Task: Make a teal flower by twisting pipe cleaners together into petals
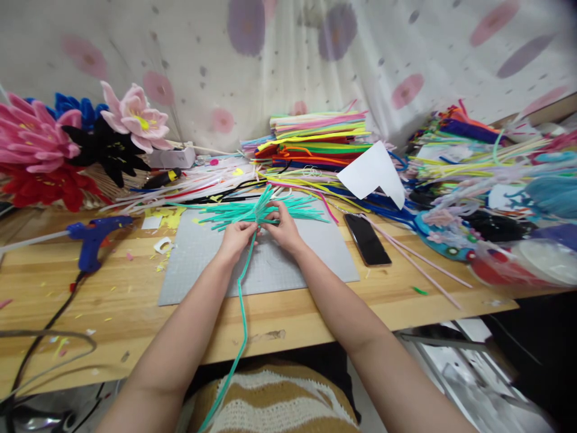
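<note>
Many teal pipe cleaners (229, 210) fan out to both sides in a bundle above a grey cutting mat (311, 255). At the bundle's middle my left hand (240, 236) pinches the stems with fingers closed. Close beside it, my right hand (283, 227) is closed on the same spot, thumb and fingers meeting near the left fingertips. One long teal pipe cleaner (243, 313) hangs from between the hands, bends, and runs down over the table edge toward my lap. The fingertips partly hide the bundle's centre.
A blue glue gun (92, 240) with its cord lies at left, below fuzzy flowers (135, 117). A phone (367, 240) rests right of the mat, near pink pipe cleaners (424, 267). Stacks of coloured pipe cleaners (320, 138) and a white paper piece (374, 174) stand behind.
</note>
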